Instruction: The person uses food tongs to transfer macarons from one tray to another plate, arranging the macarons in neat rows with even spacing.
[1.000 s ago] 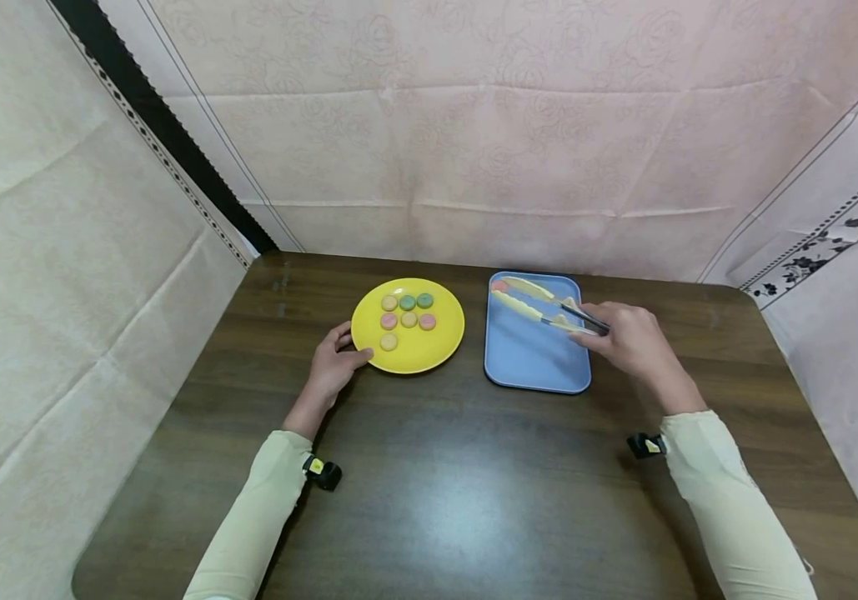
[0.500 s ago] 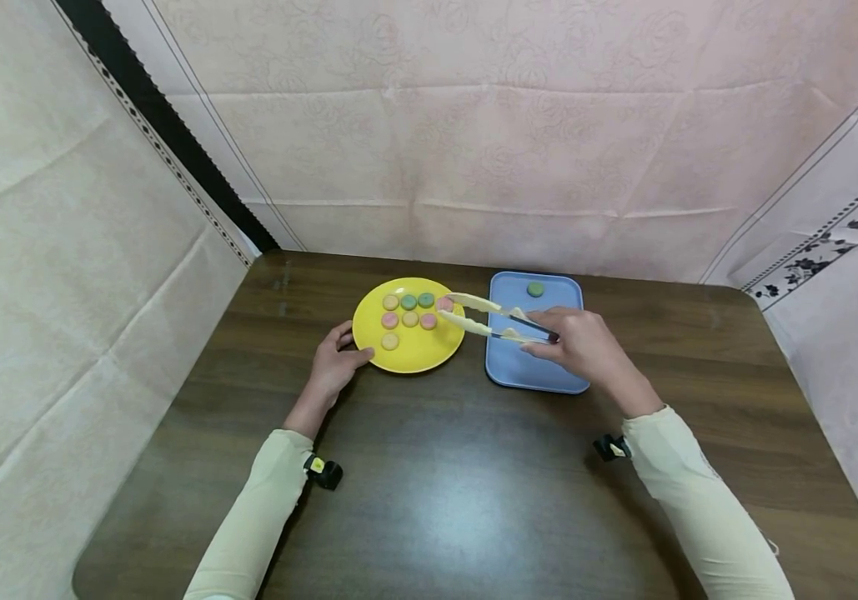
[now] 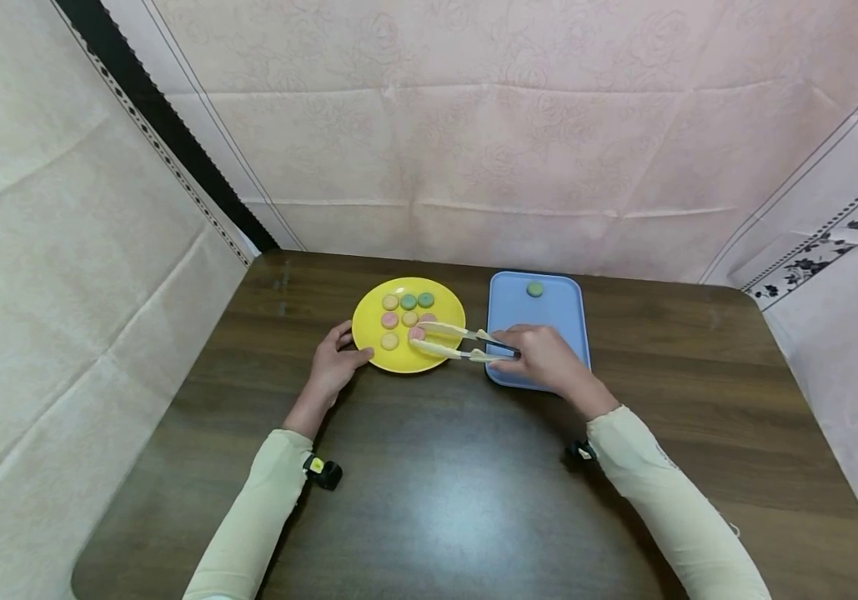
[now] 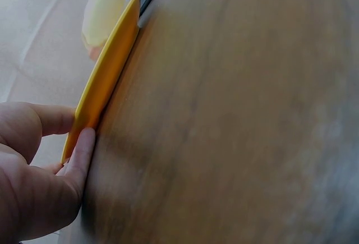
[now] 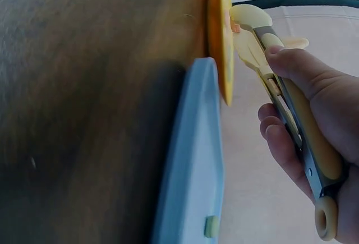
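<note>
My left hand (image 3: 334,367) pinches the left rim of a yellow plate (image 3: 408,360), thumb above and fingers at the edge; in the left wrist view the plate (image 4: 106,81) appears edge-on. Cream-tipped tongs (image 5: 320,126) are gripped in my right hand (image 3: 544,354), which is over the blue tray (image 3: 549,312). Between the tong tips, over the plate's right half, is a pink macaron (image 3: 417,334). Whether it touches the plate I cannot tell. Several yellow, green and pink macarons lie on the plate; one pink macaron (image 3: 429,317) is partly covered by the tongs.
A green macaron (image 3: 535,289) lies near the far edge of the tray. Plate and tray stand side by side with a narrow gap, towards the back of a brown wooden table (image 3: 429,467). Pale patterned cloth (image 3: 474,167) hangs behind the table.
The tongs carried the pink macaron from the tray leftwards to the plate, then lower and further in. That uncovered the green macaron on the tray. My left hand stayed at the plate rim.
</note>
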`<state>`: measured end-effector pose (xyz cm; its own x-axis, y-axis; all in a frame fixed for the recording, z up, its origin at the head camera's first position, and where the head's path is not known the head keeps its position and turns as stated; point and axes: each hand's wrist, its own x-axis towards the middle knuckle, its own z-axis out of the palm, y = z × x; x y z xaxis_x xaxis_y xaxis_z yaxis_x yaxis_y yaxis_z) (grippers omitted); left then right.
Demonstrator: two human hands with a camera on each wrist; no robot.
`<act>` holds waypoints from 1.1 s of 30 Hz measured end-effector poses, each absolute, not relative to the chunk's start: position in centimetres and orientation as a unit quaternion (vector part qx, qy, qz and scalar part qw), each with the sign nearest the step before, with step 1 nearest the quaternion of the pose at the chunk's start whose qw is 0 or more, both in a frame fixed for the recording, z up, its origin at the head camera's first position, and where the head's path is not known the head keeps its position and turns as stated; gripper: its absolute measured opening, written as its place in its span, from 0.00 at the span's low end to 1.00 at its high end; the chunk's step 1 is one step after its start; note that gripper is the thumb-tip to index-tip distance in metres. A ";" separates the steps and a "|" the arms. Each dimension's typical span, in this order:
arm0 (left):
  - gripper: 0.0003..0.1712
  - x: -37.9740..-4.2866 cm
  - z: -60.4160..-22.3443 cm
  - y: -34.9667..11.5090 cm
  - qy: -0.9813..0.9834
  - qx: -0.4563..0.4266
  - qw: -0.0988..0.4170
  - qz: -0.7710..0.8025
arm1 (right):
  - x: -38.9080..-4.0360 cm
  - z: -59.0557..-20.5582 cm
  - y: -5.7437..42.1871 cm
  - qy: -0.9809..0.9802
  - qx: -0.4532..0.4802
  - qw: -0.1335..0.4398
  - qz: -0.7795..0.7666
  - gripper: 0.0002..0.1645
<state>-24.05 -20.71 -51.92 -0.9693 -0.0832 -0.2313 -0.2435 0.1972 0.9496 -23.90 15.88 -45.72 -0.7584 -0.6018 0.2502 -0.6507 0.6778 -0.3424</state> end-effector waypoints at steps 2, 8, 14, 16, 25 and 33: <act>0.45 -24.1 -51.8 -20.7 0.771 -0.107 0.064 0.624 | -24.1 -46.1 15.6 -0.916 0.341 0.050 0.207 0.27; 0.45 -24.1 -51.6 -20.6 0.770 -0.109 0.066 0.625 | -24.4 -46.5 15.1 -0.921 0.329 0.034 0.206 0.29; 0.44 -23.9 -51.4 -20.6 0.771 -0.109 0.066 0.624 | -24.4 -46.4 15.0 -0.922 0.329 0.034 0.203 0.30; 0.44 -23.9 -51.5 -20.6 0.771 -0.109 0.067 0.624 | -24.3 -46.2 15.1 -0.920 0.331 0.037 0.207 0.29; 0.44 -23.9 -51.6 -20.6 0.767 -0.110 0.067 0.629 | -23.8 -43.2 18.4 -0.921 0.317 0.094 0.207 0.32; 0.44 -24.0 -51.8 -20.7 0.769 -0.109 0.064 0.627 | -23.9 -40.5 24.0 -0.942 0.245 0.126 0.190 0.33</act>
<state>-24.01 -20.74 -51.75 -0.9679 -0.0881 -0.2355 -0.2485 0.1909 0.9496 -23.93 24.03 -40.54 -0.8484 -0.4137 0.3301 -0.5093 0.8079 -0.2964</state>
